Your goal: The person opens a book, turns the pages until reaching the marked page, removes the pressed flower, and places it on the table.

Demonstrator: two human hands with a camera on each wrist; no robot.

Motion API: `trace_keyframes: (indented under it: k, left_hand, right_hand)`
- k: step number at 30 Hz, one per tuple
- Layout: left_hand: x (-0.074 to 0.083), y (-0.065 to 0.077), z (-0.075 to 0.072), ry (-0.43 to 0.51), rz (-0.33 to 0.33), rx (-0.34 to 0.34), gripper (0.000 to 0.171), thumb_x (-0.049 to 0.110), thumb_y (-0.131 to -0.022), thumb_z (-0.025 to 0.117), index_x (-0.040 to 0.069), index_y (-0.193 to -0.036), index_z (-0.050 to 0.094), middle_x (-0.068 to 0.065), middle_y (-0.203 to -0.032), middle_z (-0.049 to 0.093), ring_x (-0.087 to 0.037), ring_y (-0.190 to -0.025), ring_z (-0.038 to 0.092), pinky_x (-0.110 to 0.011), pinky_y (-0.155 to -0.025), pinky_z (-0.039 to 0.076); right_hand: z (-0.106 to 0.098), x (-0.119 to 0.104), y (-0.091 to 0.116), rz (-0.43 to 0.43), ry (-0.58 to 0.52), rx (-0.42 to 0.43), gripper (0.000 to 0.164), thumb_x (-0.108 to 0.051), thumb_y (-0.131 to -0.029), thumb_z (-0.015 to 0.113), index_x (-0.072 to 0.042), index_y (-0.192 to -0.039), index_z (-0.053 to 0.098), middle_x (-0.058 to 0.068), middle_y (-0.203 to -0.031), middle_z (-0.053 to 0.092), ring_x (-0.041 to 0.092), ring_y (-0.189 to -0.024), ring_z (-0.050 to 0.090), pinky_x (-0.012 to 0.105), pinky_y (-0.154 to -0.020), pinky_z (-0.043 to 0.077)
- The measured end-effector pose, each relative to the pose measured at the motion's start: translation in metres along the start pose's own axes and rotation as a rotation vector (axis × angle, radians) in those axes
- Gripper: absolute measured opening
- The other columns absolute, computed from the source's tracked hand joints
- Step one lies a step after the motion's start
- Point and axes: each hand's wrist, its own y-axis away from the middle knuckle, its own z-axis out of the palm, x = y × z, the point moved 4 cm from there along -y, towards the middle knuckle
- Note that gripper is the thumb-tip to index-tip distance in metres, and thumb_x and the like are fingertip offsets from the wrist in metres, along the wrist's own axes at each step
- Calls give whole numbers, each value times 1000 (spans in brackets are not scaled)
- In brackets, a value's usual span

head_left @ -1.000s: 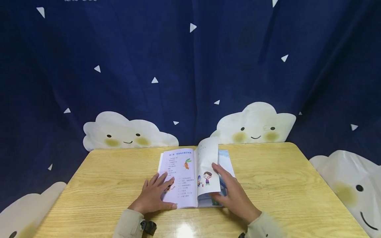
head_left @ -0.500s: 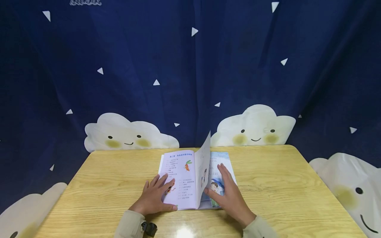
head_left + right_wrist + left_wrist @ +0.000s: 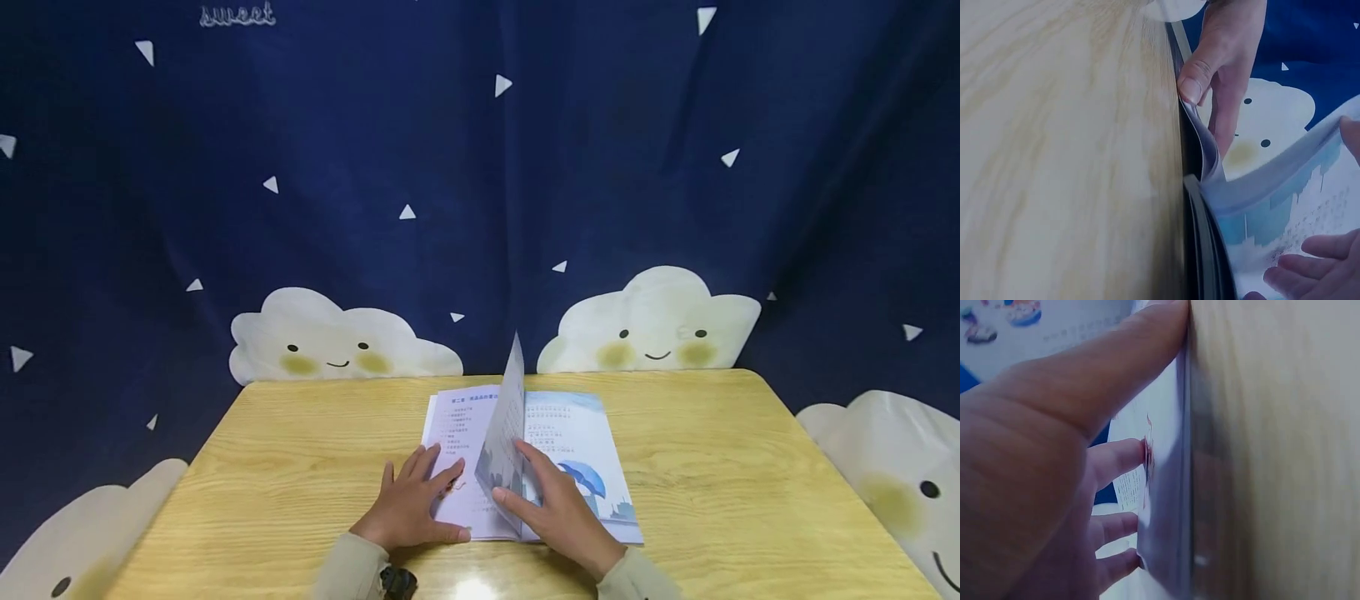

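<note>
An open picture book (image 3: 611,492) lies on the table. One leaf (image 3: 505,425) stands up near the spine and leans left over the left page (image 3: 450,421). My left hand (image 3: 408,508) rests on that left page with fingers spread, the thumb at its lower edge. My right hand (image 3: 566,521) touches the raised leaf from its right side with thumb and fingers extended. Seen from the right wrist, the leaf (image 3: 1285,206) bows, my right fingers (image 3: 1304,275) beside it and my left hand (image 3: 1225,69) behind. A blue umbrella is printed on the right page.
The wooden table (image 3: 720,467) extends to both sides of the book. At its far edge hangs a dark blue curtain (image 3: 345,133) with white triangles and smiling clouds. A black wrist strap (image 3: 397,582) sits at the left sleeve.
The leaf has swung from leaning right, through nearly upright, to leaning left. My right hand has followed it leftward, and more of the right page shows. My left hand has stayed on the left page.
</note>
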Motion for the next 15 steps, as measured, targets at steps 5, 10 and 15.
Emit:
trace_keyframes:
  k: [5,10,15]
  left_hand:
    - [3,-1,-3,28,11,-14,85,70,-77,63,24,-147,44,-19,-154,28,-45,-140,21,-76,-101,10]
    - [-12,-1,-11,231,-16,-21,60,52,-102,29,20,-153,31,-9,-156,29,-36,-143,22,-69,-105,7]
    - [-22,-2,-17,474,-64,-21,59,45,-105,6,17,-155,18,-5,-156,28,-28,-144,20,-62,-110,3]
  right_hand:
    - [4,-2,-1,-11,3,-16,77,-54,-88,63,-15,-148,37,11,-149,40,29,-136,38,54,-108,31]
    - [8,-6,-2,-20,-7,-35,75,-53,-89,62,-14,-148,38,12,-149,40,30,-137,36,52,-109,30]
    - [10,-7,-3,-13,9,-73,75,-56,-90,58,-15,-149,36,8,-150,39,29,-137,35,52,-110,29]
